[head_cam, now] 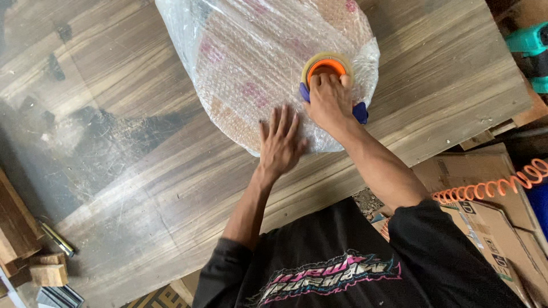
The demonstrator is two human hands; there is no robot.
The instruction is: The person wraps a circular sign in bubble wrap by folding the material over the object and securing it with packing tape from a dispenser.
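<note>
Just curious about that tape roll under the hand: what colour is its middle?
Orange, inside a yellowish tape roll under the right hand, seen from the head camera.

Bare tabletop (114, 142) open to the left of the bubble-wrapped parcel (257, 63), parcel blocking the far middle, wood blocks (48, 274) at the near-left edge, cardboard boxes (491, 217) crowding the right.

The bubble-wrapped parcel (262, 63) runs off the far edge; its contents show only as blurred shapes, and a right hand (330, 100) hides most of the tape dispenser (334, 85).
</note>
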